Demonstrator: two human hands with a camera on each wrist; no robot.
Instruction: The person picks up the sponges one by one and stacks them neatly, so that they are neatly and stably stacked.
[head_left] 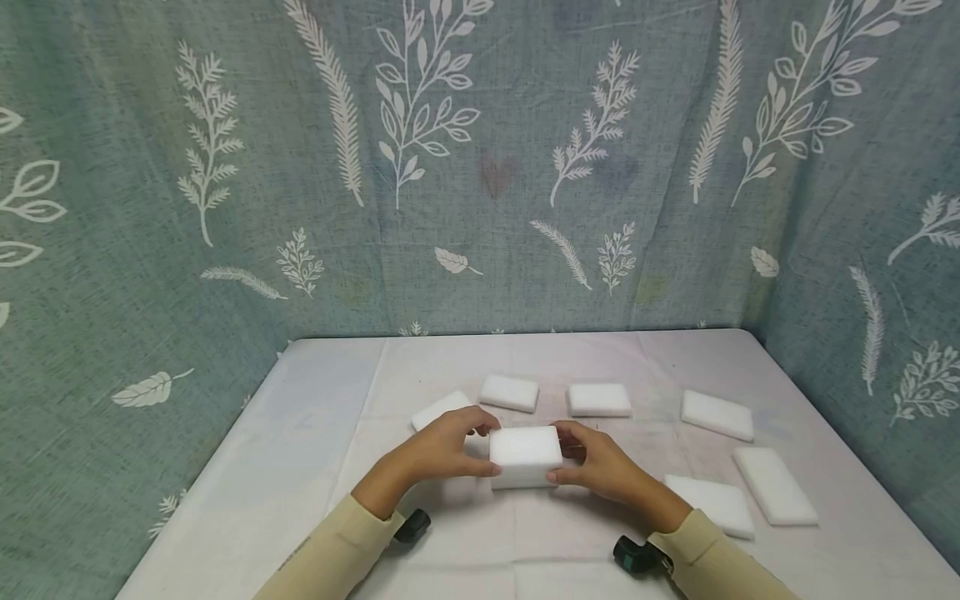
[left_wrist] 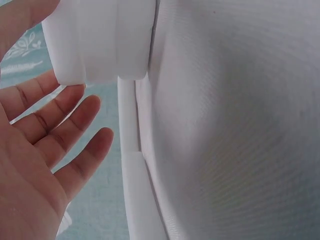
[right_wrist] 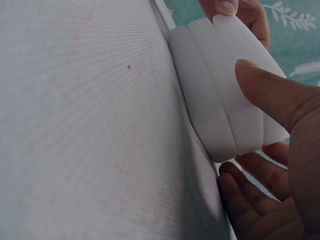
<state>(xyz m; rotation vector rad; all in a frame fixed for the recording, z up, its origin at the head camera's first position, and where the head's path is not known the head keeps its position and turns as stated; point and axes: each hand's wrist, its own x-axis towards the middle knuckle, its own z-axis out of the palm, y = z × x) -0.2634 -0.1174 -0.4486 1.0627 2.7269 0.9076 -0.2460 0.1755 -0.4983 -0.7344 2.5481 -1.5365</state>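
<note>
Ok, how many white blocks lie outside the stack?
6: a block partly behind the left hand; beyond the stack, one and, to its right, another; at right, one far, one nearer, one partly behind the right sleeve. Others may be hidden.

White blocks (head_left: 526,457), leaf-patterned teal curtain (head_left: 517,108)
</note>
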